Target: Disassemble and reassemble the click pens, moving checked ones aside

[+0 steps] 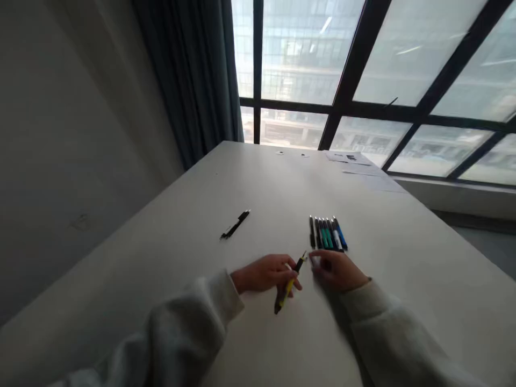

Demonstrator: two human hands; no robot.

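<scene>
My left hand (269,273) is closed around a yellow and black pen (289,285), which tilts with its tip up and to the right. Close to that tip is my right hand (336,269), its index finger and thumb drawn together. Whether anything small sits between those fingertips I cannot make out. Just beyond the right hand lies a row of several pens (325,234), side by side, with black, green, white and blue barrels. Farther left, a pair of black pens (236,224) rests at a slant, touching or nearly touching.
The white table (177,247) stretches away toward large dark-framed windows (298,54). Paper sheets (350,158) lie at its far right corner, and two small scraps (279,153) sit near the far edge. A dark blue curtain (193,70) hangs at the back left beside a wall.
</scene>
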